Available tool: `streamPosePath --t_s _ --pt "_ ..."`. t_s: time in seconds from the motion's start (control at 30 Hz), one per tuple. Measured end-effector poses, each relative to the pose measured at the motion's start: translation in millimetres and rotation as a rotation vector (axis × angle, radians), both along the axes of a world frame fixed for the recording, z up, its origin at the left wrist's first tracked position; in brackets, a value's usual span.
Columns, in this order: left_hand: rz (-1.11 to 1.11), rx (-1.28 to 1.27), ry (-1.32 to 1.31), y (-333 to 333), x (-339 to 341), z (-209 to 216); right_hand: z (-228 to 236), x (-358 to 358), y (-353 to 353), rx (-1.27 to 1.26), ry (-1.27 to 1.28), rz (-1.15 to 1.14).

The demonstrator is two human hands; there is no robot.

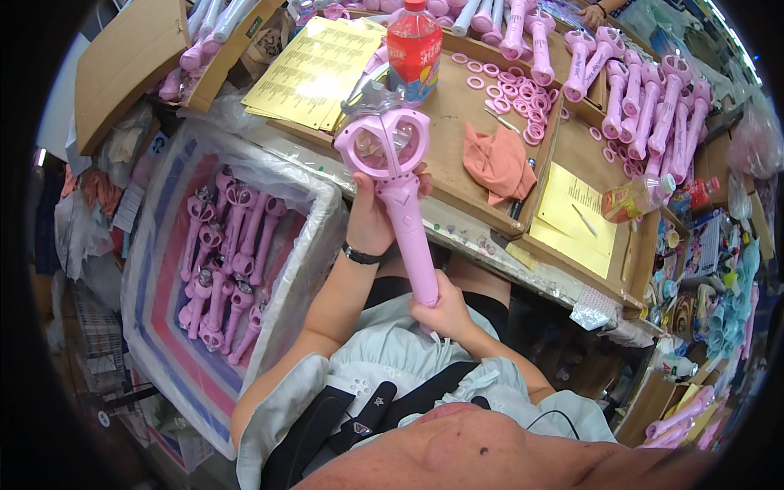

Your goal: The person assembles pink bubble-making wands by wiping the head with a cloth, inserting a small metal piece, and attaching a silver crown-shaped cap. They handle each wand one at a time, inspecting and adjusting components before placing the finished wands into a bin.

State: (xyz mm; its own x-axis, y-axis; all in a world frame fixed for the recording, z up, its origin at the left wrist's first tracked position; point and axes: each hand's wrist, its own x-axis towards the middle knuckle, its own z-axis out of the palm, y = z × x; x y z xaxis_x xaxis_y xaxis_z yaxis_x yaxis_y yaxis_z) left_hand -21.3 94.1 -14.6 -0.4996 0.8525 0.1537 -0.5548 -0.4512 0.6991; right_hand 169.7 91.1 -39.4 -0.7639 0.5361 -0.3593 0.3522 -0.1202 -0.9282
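Note:
A pink light stick with a ringed, clear-windowed head and a grey crown-like top is tilted in front of me, its head away from my body. My left hand is wrapped around it just under the head, fingertips showing on the far side. Lower down, my right hand grips the bottom end of the handle. Part of the head's inside shows through its clear windows. Just beyond the head stands a bottle of red drink.
To my left, a plastic-lined striped bin holds several finished-looking pink light sticks. On the cardboard-trayed bench lie pink rings, an orange cloth, yellow sheets, a yellow drink bottle and more pink sticks. A person's hand shows at the far side.

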Motion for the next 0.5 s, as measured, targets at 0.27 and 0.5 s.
streamPosePath --t_s 0.27,0.5 --pt "-0.129 -0.169 -0.014 -19.1 32.1 -12.3 7.3 0.7 2.8 -0.048 -0.021 -0.035" --pt "-0.146 -0.045 -0.039 -10.2 16.8 -4.8 -11.5 3.7 0.9 -0.099 0.153 0.039"
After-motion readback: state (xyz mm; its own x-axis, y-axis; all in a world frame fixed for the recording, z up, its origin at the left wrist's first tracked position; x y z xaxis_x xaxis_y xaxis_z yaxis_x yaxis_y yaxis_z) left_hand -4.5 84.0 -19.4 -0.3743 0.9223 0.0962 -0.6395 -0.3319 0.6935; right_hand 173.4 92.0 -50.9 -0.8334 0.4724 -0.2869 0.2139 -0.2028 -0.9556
